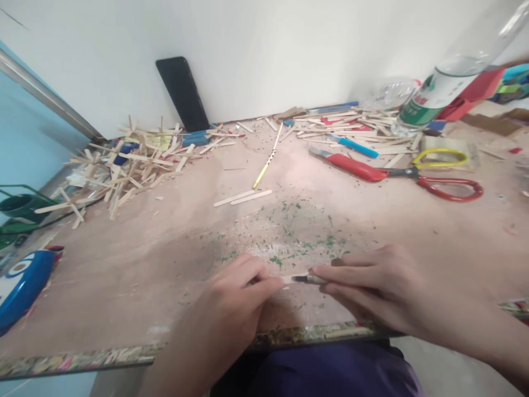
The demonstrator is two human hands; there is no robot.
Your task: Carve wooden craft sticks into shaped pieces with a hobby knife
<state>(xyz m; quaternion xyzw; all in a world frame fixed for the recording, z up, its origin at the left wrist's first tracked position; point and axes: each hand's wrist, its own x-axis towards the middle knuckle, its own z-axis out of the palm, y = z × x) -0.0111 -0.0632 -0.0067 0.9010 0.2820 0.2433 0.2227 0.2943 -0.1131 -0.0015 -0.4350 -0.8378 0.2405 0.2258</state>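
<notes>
Near the table's front edge, my left hand (250, 289) pinches a pale wooden craft stick (291, 278) between thumb and fingers. My right hand (372, 281) is closed around a small carving knife (308, 279) with a dark flat tip and a pale handle. The tip touches or lies just over the stick, close to my left thumb; blur hides the exact contact. Green shavings (285, 237) lie scattered just beyond both hands. Farther off, two loose craft sticks (243, 198) lie side by side, below a thin yellow-ended stick (266, 162) with dark marks.
A heap of joined craft sticks (128, 165) is at left, by a black phone (183, 94) leaning on the wall. At right are a red-handled knife (357, 166), scissors (448, 187), a blue pen (355, 146) and a plastic bottle (438, 94). A blue container (27, 286) stands at far left.
</notes>
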